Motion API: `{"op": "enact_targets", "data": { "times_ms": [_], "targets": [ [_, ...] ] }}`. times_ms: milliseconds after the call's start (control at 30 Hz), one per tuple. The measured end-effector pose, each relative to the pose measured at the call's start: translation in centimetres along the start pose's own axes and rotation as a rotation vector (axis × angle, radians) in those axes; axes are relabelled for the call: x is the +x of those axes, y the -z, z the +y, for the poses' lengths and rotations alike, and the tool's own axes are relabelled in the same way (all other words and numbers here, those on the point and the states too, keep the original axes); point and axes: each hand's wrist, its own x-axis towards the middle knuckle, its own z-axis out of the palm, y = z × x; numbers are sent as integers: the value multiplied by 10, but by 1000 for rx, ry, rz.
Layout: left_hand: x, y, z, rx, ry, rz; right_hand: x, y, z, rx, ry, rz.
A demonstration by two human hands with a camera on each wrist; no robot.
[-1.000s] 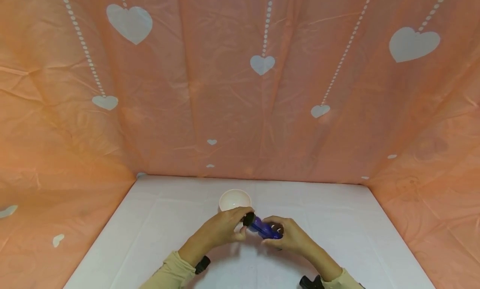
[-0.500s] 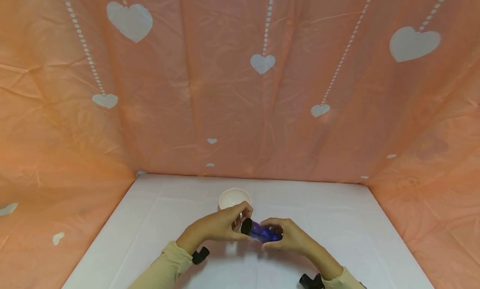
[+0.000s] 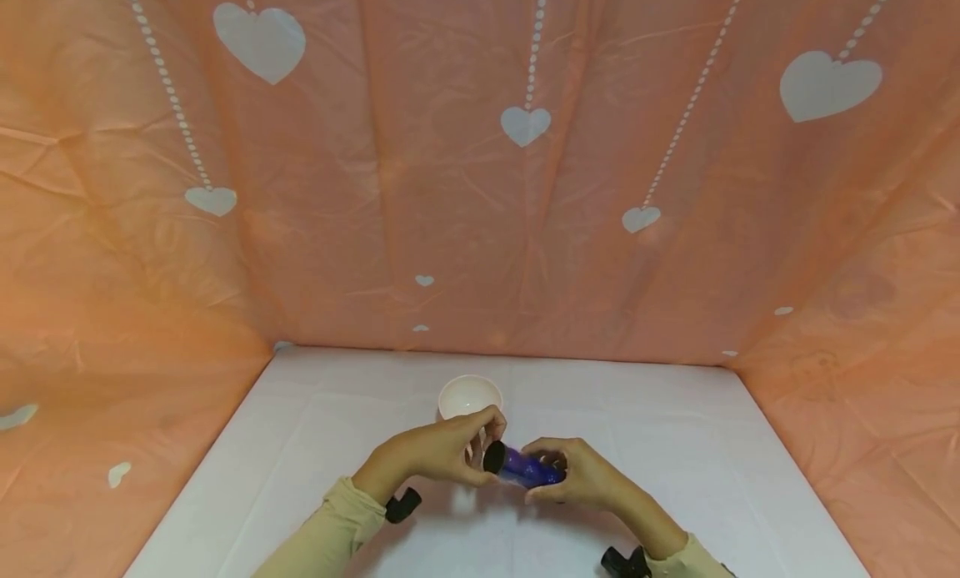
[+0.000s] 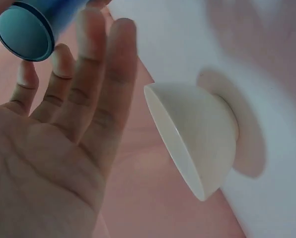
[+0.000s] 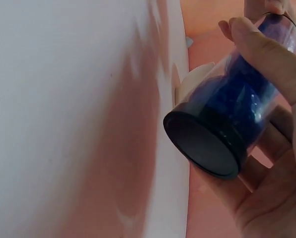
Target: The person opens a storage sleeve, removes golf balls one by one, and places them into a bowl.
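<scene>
A clear cylinder (image 3: 525,468) with black ends and rounded blue-purple shapes inside is held tilted above the table. My right hand (image 3: 581,474) grips it, thumb on one side and fingers around the other. In the right wrist view, the near black end (image 5: 205,144) points toward the camera. My left hand (image 3: 450,449) is at the opposite end, its thumb close to the black rim. In the left wrist view, that hand's long fingers (image 4: 118,74) are extended, and the round end (image 4: 24,32) is beside the fingertips. A white bowl (image 4: 197,134) stands just beyond my left hand.
The white table (image 3: 360,394) meets an orange, heart-patterned sheet (image 3: 465,186) at the back and both sides. Black wrist mounts (image 3: 402,505) are strapped on both forearms.
The left fingers have loosened from the black end and spread apart from it. That end has dipped and swung slightly toward the person. The right hand keeps its hold; the bowl has not moved.
</scene>
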Motion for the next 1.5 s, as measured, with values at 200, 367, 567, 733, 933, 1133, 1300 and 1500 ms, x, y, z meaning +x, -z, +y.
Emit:
{"op": "enact_targets", "data": {
  "times_ms": [200, 367, 567, 733, 933, 1133, 1300, 1500],
  "targets": [
    [5, -1, 0, 98, -35, 0, 1, -1, 1, 14, 21, -13],
    [9, -2, 1, 111, -71, 14, 2, -1, 2, 14, 29, -17],
    [11, -3, 1, 110, -74, 14, 1, 0, 1, 4, 47, -12],
    [11, -4, 2, 116, -69, 22, -1, 1, 0, 13, 58, -6],
    [6, -1, 6, 87, -2, 69, -2, 2, 5, 123, 19, -13],
    [4, -1, 12, 233, -12, 125, -2, 6, 9, 137, -14, 14],
    [3, -7, 14, 412, -50, 182, -2, 6, 9, 103, -31, 17],
    [2, -13, 16, 494, -44, 236, -1, 5, 5, 78, -67, 38]
  ]
}}
